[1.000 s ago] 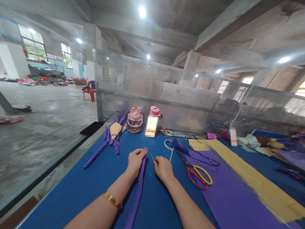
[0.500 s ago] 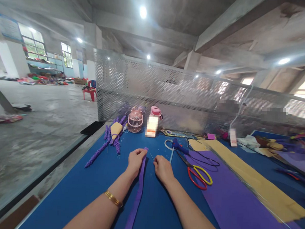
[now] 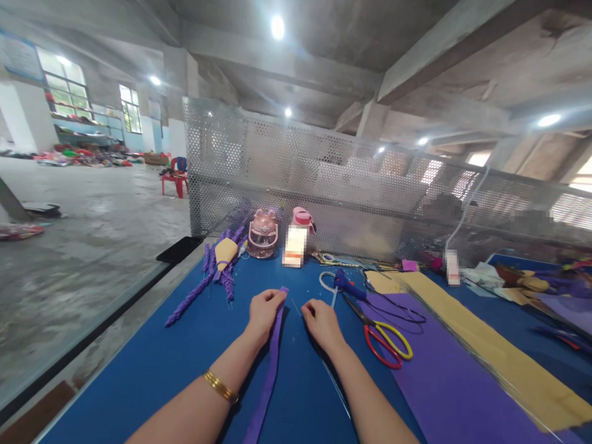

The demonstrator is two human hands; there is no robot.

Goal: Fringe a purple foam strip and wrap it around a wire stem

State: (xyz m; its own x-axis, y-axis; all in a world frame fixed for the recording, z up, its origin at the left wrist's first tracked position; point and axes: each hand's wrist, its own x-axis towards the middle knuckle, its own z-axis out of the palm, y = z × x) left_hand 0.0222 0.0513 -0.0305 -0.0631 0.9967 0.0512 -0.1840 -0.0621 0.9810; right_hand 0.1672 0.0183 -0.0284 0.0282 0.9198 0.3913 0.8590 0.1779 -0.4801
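Note:
A long purple strip point(image 3: 267, 383) lies lengthwise on the blue table point(image 3: 174, 373), running away from me. My left hand point(image 3: 264, 313) pinches its far end, fingers closed on it. Just to the right, my right hand point(image 3: 322, 322) is closed in a pinch on a thin wire point(image 3: 336, 385). The wire slants back under my forearm toward me. Both hands rest low on the table, a small gap between them.
Red-and-yellow scissors point(image 3: 385, 335) and a blue glue gun point(image 3: 348, 287) lie right of my hands. Purple sheet point(image 3: 455, 389) and tan sheet point(image 3: 495, 352) cover the right side. Purple lavender-like stems point(image 3: 211, 277) and pink cups point(image 3: 262, 234) stand by the mesh screen point(image 3: 326, 178).
My right hand has shifted slightly right and forward with the thin wire. The left hand and the purple strip have stayed in place.

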